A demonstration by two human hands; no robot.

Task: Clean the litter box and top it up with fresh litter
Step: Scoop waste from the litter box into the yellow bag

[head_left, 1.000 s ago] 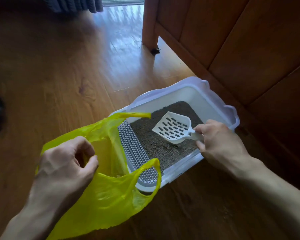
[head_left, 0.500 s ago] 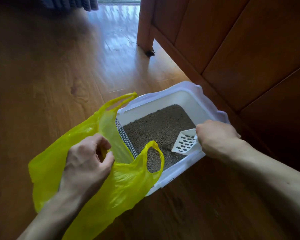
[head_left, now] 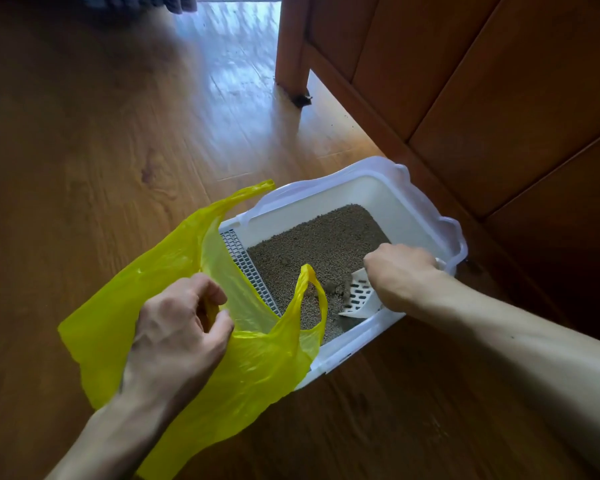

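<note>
A white rectangular plastic litter box (head_left: 406, 202) sits on the brown wooden floor (head_left: 101, 150), just beside a brown wooden cabinet (head_left: 482, 81) on its far right side. It holds grey-brown granular litter (head_left: 309, 244), and a white slotted grid strip (head_left: 246, 268) runs along its left inner edge.

The right hand (head_left: 400, 275) has its grip curled round the handle of a white slotted plastic litter scoop (head_left: 359, 299), whose blade is tipped down into the litter at the near right corner of the box. A few darker clumps (head_left: 336, 289) lie in the litter just left of the blade.

The left hand (head_left: 181, 327) has its grip pinching the rim of a translucent yellow plastic carrier bag (head_left: 257, 368), which drapes over the near left corner of the box. One bag handle loop (head_left: 312, 299) stands up over the litter; the other reaches to the far left rim.

No writing or brand can be read on any of these things.
</note>
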